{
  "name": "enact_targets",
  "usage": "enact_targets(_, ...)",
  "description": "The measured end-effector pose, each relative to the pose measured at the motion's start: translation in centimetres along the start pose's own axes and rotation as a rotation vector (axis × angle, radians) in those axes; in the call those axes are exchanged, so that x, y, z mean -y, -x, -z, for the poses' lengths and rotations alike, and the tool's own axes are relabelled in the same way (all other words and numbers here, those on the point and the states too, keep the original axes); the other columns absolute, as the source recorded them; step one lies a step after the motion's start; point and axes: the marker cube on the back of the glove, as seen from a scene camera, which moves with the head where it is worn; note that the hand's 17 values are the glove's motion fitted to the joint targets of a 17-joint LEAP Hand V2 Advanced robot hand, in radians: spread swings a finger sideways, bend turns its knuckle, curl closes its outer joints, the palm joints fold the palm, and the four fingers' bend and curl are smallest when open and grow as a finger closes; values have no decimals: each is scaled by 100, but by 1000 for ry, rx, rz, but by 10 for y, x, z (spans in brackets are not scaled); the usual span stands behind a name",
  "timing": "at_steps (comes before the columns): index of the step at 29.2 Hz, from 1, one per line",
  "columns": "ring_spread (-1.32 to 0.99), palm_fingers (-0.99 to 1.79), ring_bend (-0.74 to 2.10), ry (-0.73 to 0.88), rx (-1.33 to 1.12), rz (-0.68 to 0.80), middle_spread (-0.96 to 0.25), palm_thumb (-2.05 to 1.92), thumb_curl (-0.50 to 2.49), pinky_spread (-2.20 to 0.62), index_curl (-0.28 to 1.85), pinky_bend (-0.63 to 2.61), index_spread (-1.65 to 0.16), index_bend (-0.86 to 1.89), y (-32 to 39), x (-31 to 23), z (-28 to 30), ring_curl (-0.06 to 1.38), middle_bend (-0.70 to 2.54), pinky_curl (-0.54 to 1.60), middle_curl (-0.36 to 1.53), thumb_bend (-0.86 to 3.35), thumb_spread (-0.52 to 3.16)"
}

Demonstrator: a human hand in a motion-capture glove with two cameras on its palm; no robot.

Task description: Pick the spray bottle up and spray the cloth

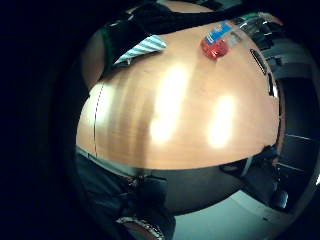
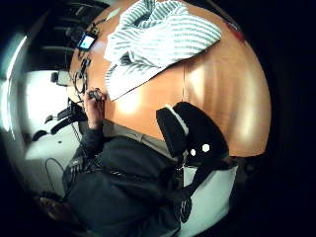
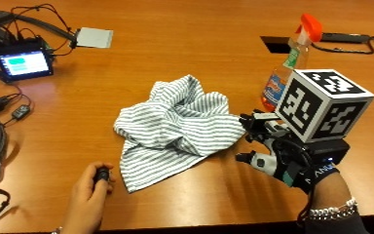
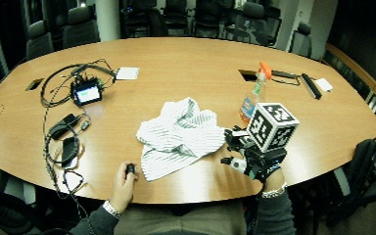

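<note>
A clear spray bottle (image 3: 279, 85) with an orange trigger head stands upright on the wooden table (image 3: 174, 44), right of the middle. A crumpled white-and-grey striped cloth (image 3: 174, 127) lies to its left. My gloved right hand (image 3: 279, 155) hovers just right of the cloth, on the near side of the bottle and touching neither. Its fingers are loosely bent and hold nothing. The little finger side palm view shows the bottle (image 1: 217, 42) and a corner of the cloth (image 1: 142, 49) across a bare stretch of table. The thumb side palm view shows the cloth (image 2: 158, 39) beyond my thumb (image 2: 190, 131).
The person's bare left hand (image 3: 91, 192) rests near the front edge, holding a small black object. A small lit screen (image 3: 22, 63) with cables sits at the far left, with a white pad (image 3: 95, 37) behind it. A table cutout (image 3: 278, 44) and black items (image 3: 345, 38) lie behind the bottle.
</note>
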Motion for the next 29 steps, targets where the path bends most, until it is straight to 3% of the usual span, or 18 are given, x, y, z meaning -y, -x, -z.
enact_targets(12, -2, 35, 36, 32, 3, 1, -1, 46, 12, 25, 15, 45, -39, 15, 0, 3, -3, 16, 19, 21, 15, 24, 94)
enact_targets(22, -2, 33, 37, 13, -5, -29, -1, 48, 15, 26, 19, 46, -42, 15, -9, 14, 0, 20, 19, 26, 20, 19, 111)
enact_targets(29, -3, 41, 39, -99, -4, -95, -2, 50, 17, 27, 22, 42, -42, 17, -29, 50, 3, 22, 21, 26, 23, 16, 116)
